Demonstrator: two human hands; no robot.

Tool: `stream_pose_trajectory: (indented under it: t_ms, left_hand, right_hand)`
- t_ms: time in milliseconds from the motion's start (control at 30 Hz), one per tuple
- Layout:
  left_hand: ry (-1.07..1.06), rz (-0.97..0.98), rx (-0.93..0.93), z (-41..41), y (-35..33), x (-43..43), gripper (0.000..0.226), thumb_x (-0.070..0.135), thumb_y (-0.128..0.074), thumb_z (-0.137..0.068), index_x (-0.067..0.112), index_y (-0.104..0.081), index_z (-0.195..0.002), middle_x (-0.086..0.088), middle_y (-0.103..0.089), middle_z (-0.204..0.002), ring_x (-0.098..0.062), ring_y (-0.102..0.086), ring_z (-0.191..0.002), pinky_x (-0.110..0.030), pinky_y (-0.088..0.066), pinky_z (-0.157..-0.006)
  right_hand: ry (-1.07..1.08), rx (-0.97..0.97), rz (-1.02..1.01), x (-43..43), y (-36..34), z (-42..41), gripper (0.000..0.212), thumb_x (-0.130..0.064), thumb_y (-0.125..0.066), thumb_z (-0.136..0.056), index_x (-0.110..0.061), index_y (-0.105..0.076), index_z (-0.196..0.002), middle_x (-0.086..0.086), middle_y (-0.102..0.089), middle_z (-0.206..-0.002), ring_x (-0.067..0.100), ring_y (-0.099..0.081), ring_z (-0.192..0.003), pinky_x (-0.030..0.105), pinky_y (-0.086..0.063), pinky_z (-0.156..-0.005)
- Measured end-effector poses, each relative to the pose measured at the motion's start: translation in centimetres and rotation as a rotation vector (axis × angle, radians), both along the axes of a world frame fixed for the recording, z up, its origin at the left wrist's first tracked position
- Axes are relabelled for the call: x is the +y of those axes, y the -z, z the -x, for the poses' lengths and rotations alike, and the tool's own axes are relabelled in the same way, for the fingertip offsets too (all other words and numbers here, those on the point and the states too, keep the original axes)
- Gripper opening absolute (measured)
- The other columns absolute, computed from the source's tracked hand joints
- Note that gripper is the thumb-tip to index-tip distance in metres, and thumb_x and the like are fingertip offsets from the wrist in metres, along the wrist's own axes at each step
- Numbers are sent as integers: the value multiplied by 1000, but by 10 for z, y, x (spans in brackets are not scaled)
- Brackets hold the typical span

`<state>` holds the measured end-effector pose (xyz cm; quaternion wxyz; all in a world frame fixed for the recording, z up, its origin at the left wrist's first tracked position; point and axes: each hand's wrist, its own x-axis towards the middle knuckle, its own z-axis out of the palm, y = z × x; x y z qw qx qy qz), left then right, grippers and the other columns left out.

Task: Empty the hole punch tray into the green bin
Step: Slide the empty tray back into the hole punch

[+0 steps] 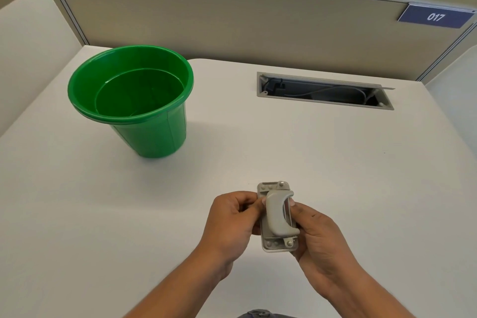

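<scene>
A white, matte desk (pixel 335 162) fills the view, boxed in at the back by a beige fabric partition (pixel 232 20). Closest in, both hands are on the hole punch (pixel 277 217), held low over the near-centre of the desk; whether its base touches the surface I cannot tell. It is a small grey piece: a rounded rectangular base with rivets at either end and a smooth arched lever over the top, its long axis pointing away from the person. The left hand (pixel 232 217) is curled, thumb and fingertips pinched on the punch's left edge. The right hand (pixel 317 235) wraps the right side and near end, fingers closed under it, one fingertip showing beside the lever. Plenty of bare desk lies on both sides and ahead. Further out on the left stands the green bin (pixel 131 100), upright, glossy plastic, tapering to its base with a rolled rim, well apart from the punch. Far right, a grey-framed rectangular cable slot (pixel 325 90) is cut into the desktop, wires visible inside. Up on the partition's right end hangs a blue plate (pixel 436 17) reading 017.
</scene>
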<state>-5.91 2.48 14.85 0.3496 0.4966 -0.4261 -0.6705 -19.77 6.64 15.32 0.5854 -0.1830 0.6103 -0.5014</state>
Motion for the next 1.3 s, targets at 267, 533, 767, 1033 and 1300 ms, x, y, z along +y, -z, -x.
stream_pose_trajectory:
  t_ms: [267,533,767,1033,1300]
  left_hand:
    - [14,-36,87,-1,-1,-3,20,19,-60,-94,23,-78,-103,-18,-75,-101,-23,-70,-76,-30,-57,-65]
    - [164,119,50,-6,-4,-11,22,16,-58,-96,21,-78,-105,-14,-76,-98,-13,-62,-70,-20,-50,-61]
    - [212,193,-126,-9,-2,-17,17,27,-67,-90,32,-79,-100,13,-69,-73,-11,-46,-62,-21,-47,-61]
    - [-7,-163,144,-13,0,-19,17,24,-73,-83,8,-76,-90,-9,-73,-81,-18,-65,-73,-29,-53,-65]
    - [-76,-190,160,-21,11,-13,17,17,-73,-82,6,-79,-93,-11,-77,-86,-22,-68,-74,-32,-60,-74]
  right_hand:
    - [-71,37,53,-2,-8,9,31,-28,-70,-72,-7,-78,-93,28,-75,-102,35,-67,-85,57,-51,-81]
    - [-212,-54,38,-14,-16,24,33,-17,-50,-88,-7,-76,-105,20,-72,-111,31,-62,-89,48,-52,-81]
    - [-415,54,68,-23,-21,35,40,-31,-71,-81,-10,-71,-115,20,-72,-114,28,-69,-97,39,-58,-81]
    - [-194,-152,57,-19,-14,24,47,-31,-78,-78,0,-71,-113,22,-74,-106,27,-70,-87,43,-61,-82]
    - [-94,-241,-40,-15,-8,24,28,-24,-61,-88,-3,-78,-93,17,-74,-95,28,-68,-83,43,-61,-81]
